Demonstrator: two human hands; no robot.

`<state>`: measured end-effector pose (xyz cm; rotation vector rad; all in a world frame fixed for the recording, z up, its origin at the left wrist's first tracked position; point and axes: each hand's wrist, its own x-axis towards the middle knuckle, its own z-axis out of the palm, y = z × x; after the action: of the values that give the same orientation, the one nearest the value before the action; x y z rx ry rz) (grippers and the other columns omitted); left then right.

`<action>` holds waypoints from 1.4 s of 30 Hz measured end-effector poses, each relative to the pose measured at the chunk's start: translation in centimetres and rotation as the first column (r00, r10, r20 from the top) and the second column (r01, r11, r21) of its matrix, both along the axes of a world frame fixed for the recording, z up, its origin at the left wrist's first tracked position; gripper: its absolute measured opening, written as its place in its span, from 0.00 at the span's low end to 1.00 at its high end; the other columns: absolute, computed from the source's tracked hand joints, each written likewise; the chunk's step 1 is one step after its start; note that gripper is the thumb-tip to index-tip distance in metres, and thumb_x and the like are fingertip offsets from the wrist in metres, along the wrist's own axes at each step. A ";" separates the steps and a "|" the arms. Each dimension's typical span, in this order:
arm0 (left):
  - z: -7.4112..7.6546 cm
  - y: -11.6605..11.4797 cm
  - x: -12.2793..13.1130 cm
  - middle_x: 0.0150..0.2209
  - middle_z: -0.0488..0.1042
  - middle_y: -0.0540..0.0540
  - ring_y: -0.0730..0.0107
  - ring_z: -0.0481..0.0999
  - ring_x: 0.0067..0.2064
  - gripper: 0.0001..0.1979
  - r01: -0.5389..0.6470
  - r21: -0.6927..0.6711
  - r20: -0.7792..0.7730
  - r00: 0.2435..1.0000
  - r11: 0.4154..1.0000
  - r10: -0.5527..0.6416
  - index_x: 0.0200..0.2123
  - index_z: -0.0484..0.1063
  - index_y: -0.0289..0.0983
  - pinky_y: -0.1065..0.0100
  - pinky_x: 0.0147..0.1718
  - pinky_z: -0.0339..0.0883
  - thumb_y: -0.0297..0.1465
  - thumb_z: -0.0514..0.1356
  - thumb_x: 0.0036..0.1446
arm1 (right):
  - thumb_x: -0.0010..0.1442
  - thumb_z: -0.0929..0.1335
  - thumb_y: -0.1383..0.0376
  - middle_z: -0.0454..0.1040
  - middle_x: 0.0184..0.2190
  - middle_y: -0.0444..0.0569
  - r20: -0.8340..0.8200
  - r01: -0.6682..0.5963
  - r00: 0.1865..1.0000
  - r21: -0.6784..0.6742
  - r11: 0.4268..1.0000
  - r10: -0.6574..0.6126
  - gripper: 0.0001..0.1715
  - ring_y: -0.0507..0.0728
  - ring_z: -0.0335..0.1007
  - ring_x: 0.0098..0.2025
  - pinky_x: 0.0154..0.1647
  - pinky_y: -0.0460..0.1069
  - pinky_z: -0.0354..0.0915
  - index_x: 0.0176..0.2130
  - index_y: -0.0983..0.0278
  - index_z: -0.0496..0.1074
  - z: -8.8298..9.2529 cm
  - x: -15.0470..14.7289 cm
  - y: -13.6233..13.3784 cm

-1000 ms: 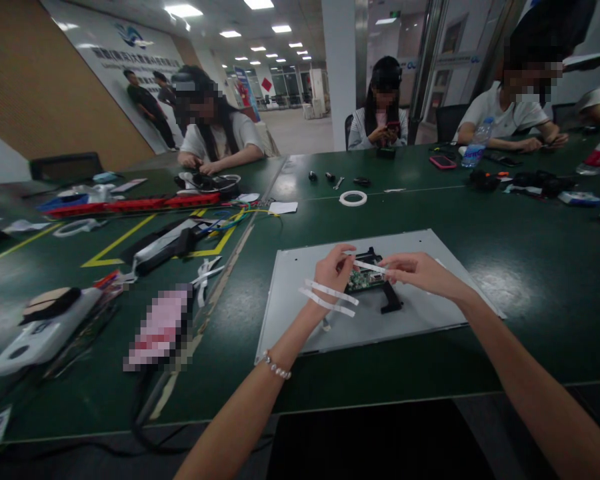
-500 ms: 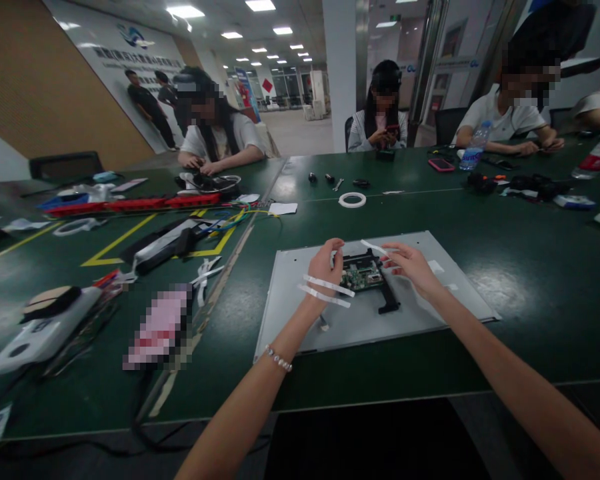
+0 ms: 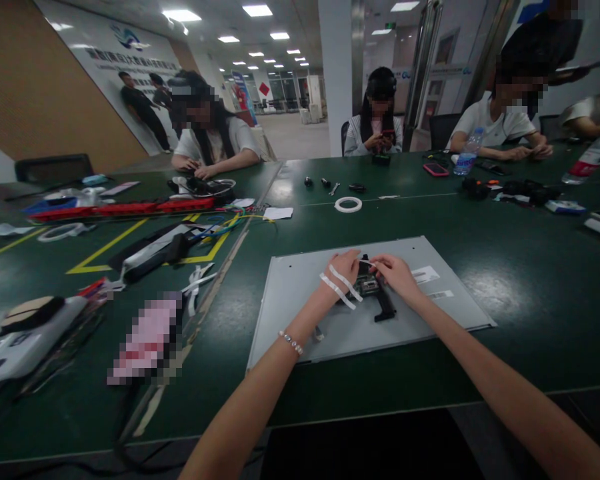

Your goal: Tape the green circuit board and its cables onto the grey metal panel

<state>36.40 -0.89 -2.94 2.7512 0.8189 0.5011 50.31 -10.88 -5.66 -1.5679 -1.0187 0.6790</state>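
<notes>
A flat grey metal panel [image 3: 293, 293] lies on the green table in front of me. On it sit a green circuit board [image 3: 369, 285] and a black bracket [image 3: 386, 308], partly covered by my hands. My right hand [image 3: 396, 275] pinches a short strip of white tape [image 3: 364, 261] above the board. At the strip's other end are the fingertips of my left hand [image 3: 343, 272], closed over it. Two more tape strips [image 3: 337, 290] are stuck across the back of my left hand. A beaded bracelet [image 3: 291, 343] circles that wrist.
Beyond the panel lies a roll of white tape [image 3: 348, 205], near a small wrench [image 3: 335, 189]. To the left are a pink pixelated object [image 3: 147, 337], a white device [image 3: 30, 337] and red strips [image 3: 125, 208]. Bottles stand at the right; several people sit around the table.
My hands have come together over the board. The tape strip, held earlier by my right hand alone, now spans between both hands' fingertips. The view has shifted slightly.
</notes>
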 end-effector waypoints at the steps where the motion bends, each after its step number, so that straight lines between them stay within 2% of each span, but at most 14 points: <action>1: -0.3 0.0 0.0 0.51 0.74 0.42 0.64 0.72 0.53 0.17 -0.003 0.004 -0.004 1.000 1.000 0.003 0.53 0.67 0.34 0.59 0.57 0.59 0.27 0.48 0.64 | 0.54 0.63 0.62 0.76 0.31 0.48 0.013 0.006 1.000 0.000 1.000 -0.006 0.16 0.50 0.67 0.26 0.19 0.42 0.58 0.39 0.66 0.73 0.0 0.0 0.0; 5: -0.9 -0.2 -0.1 0.53 0.73 0.43 0.65 0.71 0.55 0.17 -0.029 0.007 -0.014 0.999 1.000 0.029 0.52 0.67 0.37 0.57 0.59 0.54 0.28 0.45 0.65 | 0.54 0.62 0.64 0.76 0.29 0.47 0.042 0.022 0.999 -0.013 1.000 -0.021 0.15 0.50 0.68 0.26 0.21 0.42 0.59 0.39 0.65 0.73 -0.2 -0.1 0.1; 12: -0.7 -0.7 -0.5 0.52 0.74 0.43 0.67 0.71 0.54 0.16 -0.006 0.045 -0.082 0.997 0.999 0.010 0.50 0.68 0.37 0.55 0.61 0.49 0.29 0.45 0.66 | 0.54 0.62 0.64 0.75 0.29 0.47 0.075 0.051 0.996 -0.052 0.997 -0.047 0.15 0.50 0.69 0.26 0.20 0.42 0.60 0.39 0.66 0.73 0.2 -0.4 -0.2; 16: -0.9 -0.6 -0.4 0.53 0.73 0.42 0.66 0.71 0.55 0.16 0.010 0.073 -0.111 0.994 0.997 -0.002 0.49 0.68 0.37 0.54 0.61 0.50 0.30 0.45 0.65 | 0.55 0.61 0.64 0.75 0.28 0.46 0.110 0.056 0.993 -0.091 0.994 -0.046 0.15 0.50 0.68 0.25 0.20 0.42 0.60 0.40 0.65 0.72 0.5 -0.2 -0.6; 21: -1.1 -0.5 -0.3 0.53 0.73 0.43 0.65 0.71 0.54 0.15 0.005 0.091 -0.112 0.994 0.996 0.005 0.48 0.69 0.38 0.54 0.60 0.51 0.30 0.47 0.64 | 0.54 0.63 0.64 0.71 0.20 0.42 0.210 0.092 0.976 -0.141 0.986 -0.061 0.11 0.49 0.64 0.20 0.22 0.43 0.58 0.38 0.64 0.70 0.7 0.6 -1.2; 27: -1.2 -0.5 -0.3 0.54 0.72 0.43 0.66 0.70 0.56 0.15 -0.002 0.078 -0.111 0.994 0.997 0.010 0.49 0.69 0.38 0.56 0.61 0.50 0.30 0.47 0.64 | 0.54 0.64 0.66 0.70 0.19 0.41 0.340 0.121 0.939 -0.181 0.976 -0.054 0.10 0.52 0.66 0.24 0.28 0.44 0.56 0.39 0.63 0.69 1.1 0.4 -1.7; 33: -1.1 -0.7 -0.4 0.53 0.73 0.43 0.65 0.71 0.55 0.16 -0.006 0.069 -0.093 0.996 0.998 0.012 0.49 0.69 0.37 0.54 0.60 0.51 0.30 0.46 0.65 | 0.58 0.62 0.67 0.73 0.27 0.47 0.620 0.238 0.785 -0.301 0.924 0.000 0.13 0.56 0.69 0.32 0.29 0.46 0.54 0.44 0.63 0.66 1.4 -0.6 -1.6; 37: -1.0 -0.7 -0.3 0.53 0.73 0.43 0.66 0.71 0.55 0.15 -0.017 0.053 -0.085 0.996 0.998 0.021 0.49 0.69 0.38 0.56 0.61 0.50 0.29 0.47 0.64 | 0.60 0.62 0.66 0.75 0.31 0.51 0.708 0.288 0.704 -0.355 0.889 0.054 0.14 0.58 0.71 0.35 0.30 0.46 0.54 0.47 0.63 0.64 1.8 -1.3 -1.7; 42: -1.2 -0.6 -0.3 0.54 0.72 0.43 0.64 0.70 0.56 0.15 -0.010 0.051 -0.067 0.998 0.999 0.013 0.50 0.69 0.38 0.55 0.61 0.50 0.30 0.48 0.64 | 0.63 0.61 0.61 0.74 0.31 0.52 0.800 0.332 0.591 -0.356 0.873 0.102 0.14 0.60 0.73 0.34 0.29 0.47 0.55 0.48 0.63 0.63 2.2 -1.8 -2.4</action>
<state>36.13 -1.47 -4.18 2.8249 0.8496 0.4392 48.54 -13.24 -3.50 -2.4810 -1.4446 0.0519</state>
